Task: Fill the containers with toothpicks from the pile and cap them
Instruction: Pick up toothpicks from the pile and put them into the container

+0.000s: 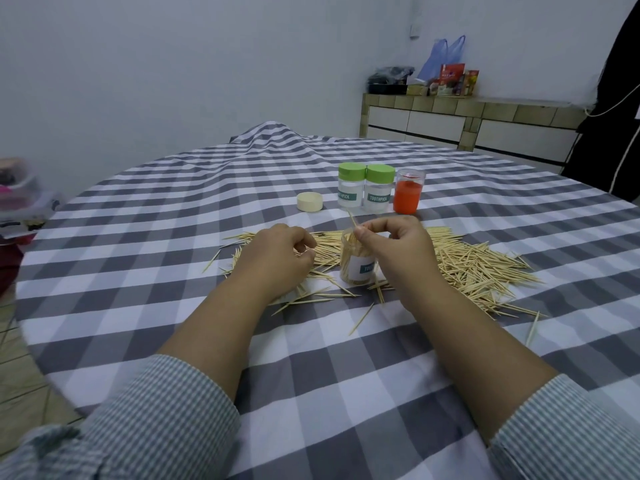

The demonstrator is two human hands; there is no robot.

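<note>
- Tablecloth is lying loose and rumpled under everything I am working on; I am judging that any drag from my forearms could be shifting it and tipping the open jar between my two sets of fingertips.
- Pile of toothpicks is spreading out beyond my right knuckles and under my left palm; a careless sweep could be flicking strays off the table edge.
- Left hand is curling loosely over the pile, fingers half closed; I cannot tell whether it is gripping any sticks.
- Right hand is pinching thumb against forefinger, closed on a single toothpick angled up above the fingertips.
- Open jar is standing just under that pinch, already looking nearly packed; forcing more in could be snapping sticks or knocking it over.
- Cream cap is waiting well beyond my fingertips, beside two green-capped jars; overfilling could be stopping it from seating.
</note>
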